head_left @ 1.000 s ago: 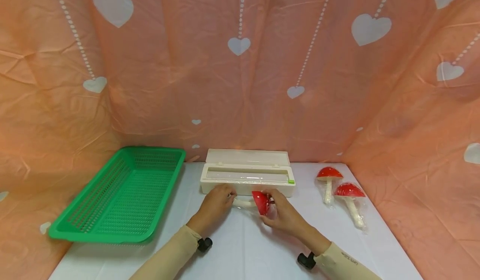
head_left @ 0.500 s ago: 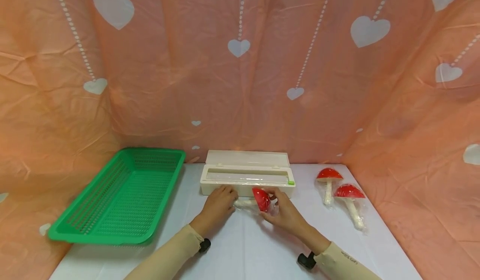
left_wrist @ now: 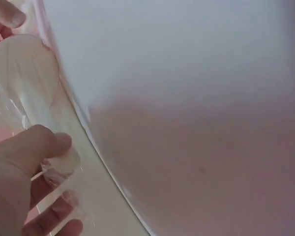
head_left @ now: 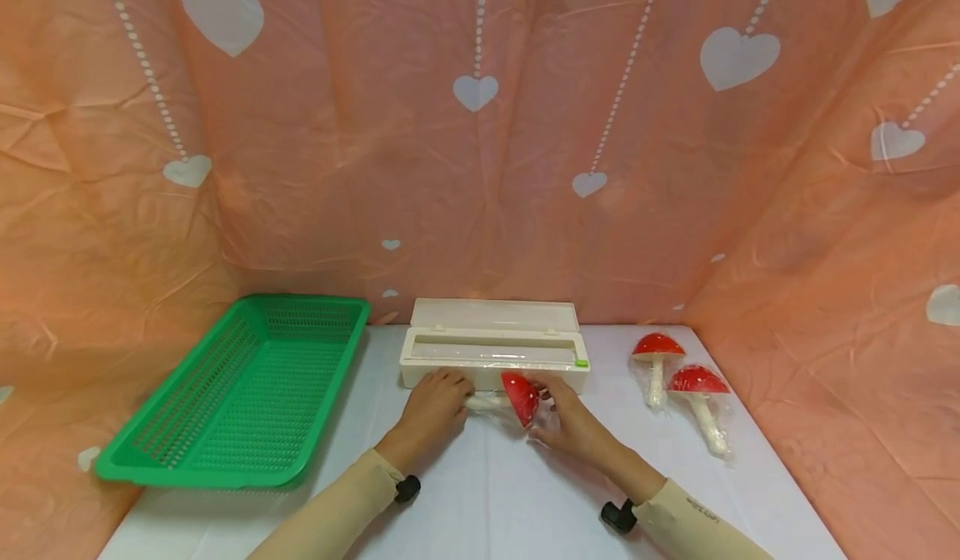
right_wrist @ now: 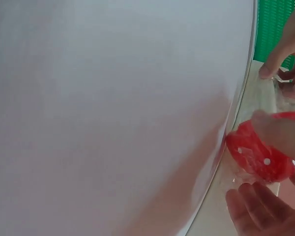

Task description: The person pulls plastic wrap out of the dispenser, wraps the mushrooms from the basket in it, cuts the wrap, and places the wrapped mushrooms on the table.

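A toy mushroom (head_left: 520, 398) with a white-dotted red cap lies sideways between the hands, wrapped in clear film, its cap to the right. My left hand (head_left: 437, 402) pinches the stem's end; in the left wrist view its thumb presses on the pale stem (left_wrist: 34, 93), with loose film bunched by the fingers. My right hand (head_left: 573, 418) is at the cap. From the right wrist, its thumb lies across the red cap (right_wrist: 265, 160) while its other fingers (right_wrist: 258, 209) extend beside it, apart from the cap. Directly behind stands a white cling film dispenser (head_left: 495, 377), lid raised.
Two more film-wrapped toy mushrooms, a farther one (head_left: 657, 360) and a nearer one (head_left: 705, 406), lie at the right. A green perforated basket (head_left: 300, 452) stands at the left on the white-covered table (head_left: 480, 502). Orange heart-print cloth (head_left: 480, 210) encloses the back and sides.
The mushroom's cap has shifted slightly left and away from me. The right hand's thumb has drawn a little off the cap. The left hand has stayed at the stem end.
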Demonstrator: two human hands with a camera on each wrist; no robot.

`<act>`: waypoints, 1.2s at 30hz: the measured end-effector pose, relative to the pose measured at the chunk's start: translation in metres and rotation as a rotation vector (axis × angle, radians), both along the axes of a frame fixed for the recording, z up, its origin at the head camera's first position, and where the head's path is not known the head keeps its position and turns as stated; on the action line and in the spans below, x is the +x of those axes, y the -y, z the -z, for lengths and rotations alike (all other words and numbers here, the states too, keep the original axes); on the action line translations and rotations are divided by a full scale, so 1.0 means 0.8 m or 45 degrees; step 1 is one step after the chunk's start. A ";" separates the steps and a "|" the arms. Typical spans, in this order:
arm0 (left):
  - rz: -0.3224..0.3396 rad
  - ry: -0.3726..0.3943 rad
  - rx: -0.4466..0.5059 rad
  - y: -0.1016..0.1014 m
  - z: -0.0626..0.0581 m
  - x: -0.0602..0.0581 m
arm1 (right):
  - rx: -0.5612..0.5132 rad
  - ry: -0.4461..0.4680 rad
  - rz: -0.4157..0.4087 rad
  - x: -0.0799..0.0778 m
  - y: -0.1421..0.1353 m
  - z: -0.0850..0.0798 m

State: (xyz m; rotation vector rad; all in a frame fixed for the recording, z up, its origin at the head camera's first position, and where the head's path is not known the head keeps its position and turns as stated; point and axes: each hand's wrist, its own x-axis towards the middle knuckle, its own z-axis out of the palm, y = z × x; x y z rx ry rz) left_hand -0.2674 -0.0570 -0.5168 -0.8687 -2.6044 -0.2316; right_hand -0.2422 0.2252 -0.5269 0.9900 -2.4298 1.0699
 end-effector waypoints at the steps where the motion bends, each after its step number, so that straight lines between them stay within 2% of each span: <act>1: 0.014 -0.006 0.017 0.002 0.000 0.001 | 0.014 0.014 0.007 0.000 -0.001 0.000; 6: 0.087 -0.005 0.074 0.010 -0.002 0.005 | 0.068 0.093 0.071 0.002 -0.003 -0.007; 10: 0.133 0.028 0.151 0.018 -0.008 0.010 | 0.044 0.088 0.030 0.005 -0.006 -0.016; 16: 0.191 0.040 0.375 0.029 -0.018 0.015 | 0.002 0.024 -0.060 0.009 -0.009 -0.028; 22: 0.252 0.036 0.562 0.034 -0.023 0.013 | 0.003 0.011 -0.019 0.008 -0.008 -0.038; 26: 0.300 0.035 0.661 0.035 -0.032 0.010 | -0.015 0.007 0.002 0.005 -0.008 -0.049; 30: 0.298 0.079 0.681 0.036 -0.046 0.004 | -0.009 -0.004 0.032 0.000 -0.008 -0.064; 36: 0.225 0.240 0.691 0.038 -0.074 -0.006 | -0.042 0.058 0.085 -0.015 -0.009 -0.093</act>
